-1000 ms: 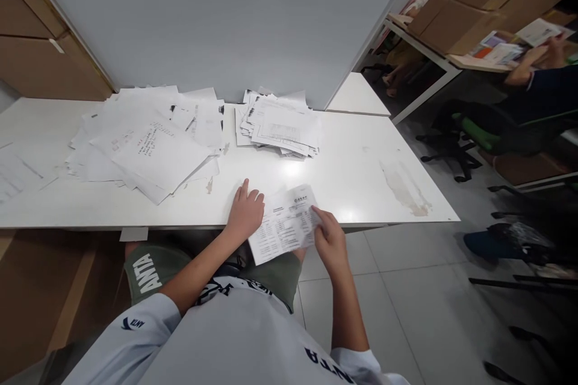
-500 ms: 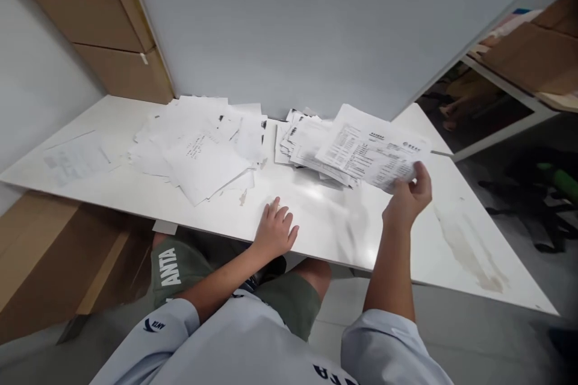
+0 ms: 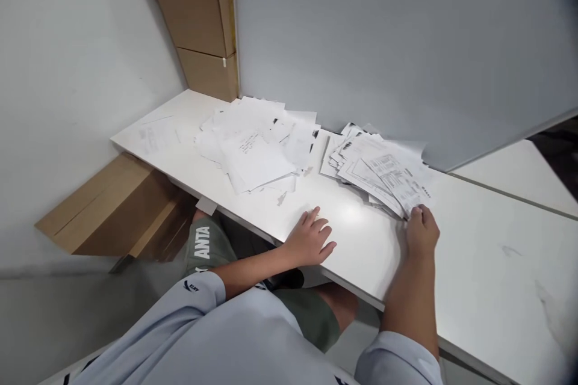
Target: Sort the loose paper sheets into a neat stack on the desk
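Observation:
A printed sheet of paper (image 3: 396, 179) lies over the right-hand paper pile (image 3: 336, 153), and my right hand (image 3: 422, 230) pinches its near right corner. Handwriting marks the top sheet of a looser, spread-out paper pile (image 3: 259, 162) to the left. My left hand (image 3: 310, 237) rests at the front edge of the white table (image 3: 352, 252), fingers spread, with nothing in it. It is nearest to the bare table between the two piles, apart from the sheets.
Stacked cardboard boxes (image 3: 203, 24) stand at the back left, against a grey panel (image 3: 361, 36) behind the table. Another open carton (image 3: 112, 210) sits below the table on the left. A pale printed sheet (image 3: 156, 138) lies at the far left end.
My right hand has lowered the printed sheet from above the table onto the right pile, still holding its corner. My left hand stays spread at the table edge. The view has turned left.

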`<action>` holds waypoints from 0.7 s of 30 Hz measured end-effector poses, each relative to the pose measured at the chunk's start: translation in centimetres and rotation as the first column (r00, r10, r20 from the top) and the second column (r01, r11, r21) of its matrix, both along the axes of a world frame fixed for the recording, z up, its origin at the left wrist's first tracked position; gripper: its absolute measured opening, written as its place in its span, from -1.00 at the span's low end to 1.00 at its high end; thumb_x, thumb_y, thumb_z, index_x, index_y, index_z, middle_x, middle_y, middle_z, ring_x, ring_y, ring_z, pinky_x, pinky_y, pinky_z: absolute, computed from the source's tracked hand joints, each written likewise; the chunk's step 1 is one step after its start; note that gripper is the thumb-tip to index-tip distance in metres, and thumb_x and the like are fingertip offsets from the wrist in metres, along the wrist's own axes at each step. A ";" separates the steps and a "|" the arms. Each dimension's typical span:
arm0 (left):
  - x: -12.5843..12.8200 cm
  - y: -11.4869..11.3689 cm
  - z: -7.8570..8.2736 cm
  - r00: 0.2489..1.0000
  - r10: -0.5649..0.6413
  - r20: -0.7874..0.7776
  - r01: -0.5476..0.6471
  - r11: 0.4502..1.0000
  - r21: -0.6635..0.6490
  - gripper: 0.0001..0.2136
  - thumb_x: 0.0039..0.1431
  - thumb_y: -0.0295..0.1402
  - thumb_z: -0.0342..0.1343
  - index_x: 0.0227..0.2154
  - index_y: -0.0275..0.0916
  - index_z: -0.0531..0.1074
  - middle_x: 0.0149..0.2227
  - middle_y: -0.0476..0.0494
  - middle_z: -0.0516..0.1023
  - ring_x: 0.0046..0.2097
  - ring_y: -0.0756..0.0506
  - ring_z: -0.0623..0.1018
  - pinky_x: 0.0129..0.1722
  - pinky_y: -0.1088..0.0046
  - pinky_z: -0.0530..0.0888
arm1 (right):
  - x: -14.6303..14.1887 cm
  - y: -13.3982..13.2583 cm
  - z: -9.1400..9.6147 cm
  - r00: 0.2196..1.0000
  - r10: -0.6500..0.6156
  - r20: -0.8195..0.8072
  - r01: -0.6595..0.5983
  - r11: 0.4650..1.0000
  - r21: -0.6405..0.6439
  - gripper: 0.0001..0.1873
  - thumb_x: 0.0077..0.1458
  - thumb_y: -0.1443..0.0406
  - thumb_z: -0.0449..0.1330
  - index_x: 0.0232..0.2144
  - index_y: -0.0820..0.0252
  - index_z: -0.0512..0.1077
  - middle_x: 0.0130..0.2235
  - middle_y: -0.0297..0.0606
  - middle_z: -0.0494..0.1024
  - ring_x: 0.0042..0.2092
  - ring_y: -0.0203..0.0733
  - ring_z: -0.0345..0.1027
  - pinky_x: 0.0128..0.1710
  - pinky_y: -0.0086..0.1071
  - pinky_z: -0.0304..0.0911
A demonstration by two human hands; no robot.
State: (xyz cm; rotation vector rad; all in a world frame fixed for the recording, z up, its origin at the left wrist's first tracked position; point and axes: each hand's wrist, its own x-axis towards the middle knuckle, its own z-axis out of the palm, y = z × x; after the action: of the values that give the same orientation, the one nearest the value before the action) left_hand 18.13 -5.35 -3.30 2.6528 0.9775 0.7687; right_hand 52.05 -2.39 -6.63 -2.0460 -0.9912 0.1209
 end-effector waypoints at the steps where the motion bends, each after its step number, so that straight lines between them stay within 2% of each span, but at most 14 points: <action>1: 0.0 -0.2 0.0 1.000 -0.011 0.022 0.012 1.000 -0.005 -0.65 0.29 -0.19 -0.03 -0.04 -0.34 0.45 0.04 -0.35 0.49 0.35 -0.43 0.16 0.25 -0.06 0.25 | -0.1 0.0 0.2 0.999 -0.011 -0.037 0.010 1.000 -0.009 -0.33 0.11 0.01 -0.02 0.11 0.33 0.38 -0.02 0.10 0.49 0.08 0.14 0.33 0.12 0.07 0.18; 5: -1.1 -0.4 0.8 0.993 -0.077 0.091 0.075 0.997 0.015 -0.70 0.30 -0.26 -0.02 -0.05 -0.29 0.48 0.07 -0.29 0.50 0.40 -0.31 0.03 0.35 -0.01 0.09 | -0.9 -0.1 1.2 0.982 -0.084 -0.170 0.098 0.992 0.074 -0.39 0.06 0.08 0.06 0.07 0.33 0.41 0.03 0.07 0.48 0.14 0.10 0.30 0.18 -0.08 0.13; 7: -2.8 0.7 1.7 0.995 -0.030 0.097 0.028 0.999 0.022 -0.73 0.31 -0.31 -0.05 -0.07 -0.24 0.49 0.07 -0.24 0.51 0.41 -0.24 0.03 0.37 0.03 0.06 | -1.2 -0.3 1.6 0.969 -0.139 -0.203 0.167 0.978 0.125 -0.39 0.06 0.11 0.02 0.05 0.39 0.41 0.06 0.13 0.45 0.18 0.10 0.27 0.18 -0.13 0.12; 9: -5.4 2.9 2.7 0.989 0.130 0.074 -0.131 0.991 0.011 -0.71 0.32 -0.33 -0.08 -0.02 -0.21 0.47 0.11 -0.23 0.48 0.41 -0.21 0.04 0.38 0.01 0.02 | -1.4 -0.5 1.8 0.953 -0.201 -0.226 0.238 0.960 0.150 -0.37 0.05 0.12 -0.03 0.05 0.44 0.39 0.08 0.20 0.41 0.18 0.13 0.27 0.17 -0.10 0.14; 10: -7.0 4.2 3.0 0.969 0.245 0.044 -0.245 0.969 0.000 -0.67 0.33 -0.33 -0.10 0.05 -0.22 0.43 0.17 -0.25 0.43 0.41 -0.23 0.02 0.38 -0.01 -0.02 | -1.6 -0.5 2.0 0.942 -0.228 -0.245 0.271 0.949 0.160 -0.37 0.05 0.13 -0.05 0.06 0.44 0.39 0.08 0.21 0.41 0.17 0.14 0.28 0.15 -0.08 0.16; 12: -10.0 6.8 3.3 0.879 0.474 -0.048 -0.475 0.879 -0.028 -0.50 0.29 -0.24 -0.01 0.24 -0.32 0.22 0.35 -0.36 0.14 0.42 -0.36 -0.10 0.36 -0.11 -0.08 | -1.8 -0.6 2.1 0.922 -0.266 -0.283 0.322 0.931 0.171 -0.37 0.03 0.14 -0.07 0.05 0.40 0.38 0.07 0.22 0.41 0.15 0.15 0.31 0.12 -0.05 0.21; 13: -11.4 7.8 3.2 0.833 0.542 -0.110 -0.549 0.834 -0.046 -0.38 0.25 -0.18 0.05 0.29 -0.38 0.12 0.39 -0.42 -0.01 0.42 -0.43 -0.14 0.35 -0.16 -0.08 | -1.9 -0.5 2.2 0.913 -0.277 -0.299 0.338 0.925 0.174 -0.39 0.02 0.15 -0.06 0.04 0.37 0.39 0.05 0.21 0.42 0.13 0.16 0.33 0.10 -0.04 0.23; 14: -12.4 8.6 2.9 0.803 0.570 -0.174 -0.588 0.806 -0.068 -0.32 0.24 -0.15 0.06 0.31 -0.42 0.06 0.40 -0.46 -0.07 0.41 -0.46 -0.13 0.34 -0.16 -0.06 | -1.9 -0.5 2.3 0.906 -0.285 -0.312 0.350 0.920 0.176 -0.40 0.00 0.15 -0.06 0.02 0.36 0.39 0.03 0.21 0.43 0.12 0.17 0.34 0.09 -0.03 0.25; 16: -13.8 9.4 2.1 0.790 0.550 -0.271 -0.589 0.803 -0.088 -0.39 0.31 -0.18 -0.04 0.31 -0.44 0.07 0.39 -0.45 -0.02 0.40 -0.43 -0.05 0.34 -0.11 -0.02 | -2.0 -0.5 2.4 0.898 -0.293 -0.328 0.365 0.913 0.183 -0.42 -0.02 0.13 -0.04 -0.02 0.33 0.40 -0.01 0.22 0.45 0.11 0.20 0.35 0.08 -0.01 0.25; 18: -14.1 9.4 1.3 0.812 0.492 -0.314 -0.538 0.840 -0.075 -0.53 0.37 -0.34 -0.20 0.27 -0.41 0.16 0.36 -0.37 0.12 0.40 -0.32 0.05 0.35 0.00 0.03 | -2.1 -0.5 2.6 0.898 -0.291 -0.329 0.365 0.911 0.191 -0.47 -0.07 0.12 -0.02 -0.09 0.26 0.41 -0.05 0.18 0.47 0.11 0.23 0.36 0.08 0.02 0.24; 21: -13.9 9.1 0.6 0.840 0.436 -0.323 -0.474 0.879 -0.047 -0.56 0.34 -0.49 -0.27 0.21 -0.40 0.27 0.31 -0.30 0.25 0.38 -0.22 0.14 0.33 0.15 0.13 | -2.4 -0.8 2.8 0.905 -0.285 -0.314 0.356 0.913 0.199 -0.57 -0.11 0.10 0.02 -0.20 0.11 0.41 -0.12 0.09 0.49 0.10 0.26 0.36 0.08 0.06 0.24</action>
State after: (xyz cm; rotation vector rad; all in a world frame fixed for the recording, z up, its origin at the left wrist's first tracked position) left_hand 4.28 3.74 -2.72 2.4935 1.7232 0.3547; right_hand 49.64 -3.15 -3.86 -1.8648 -0.4560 0.0982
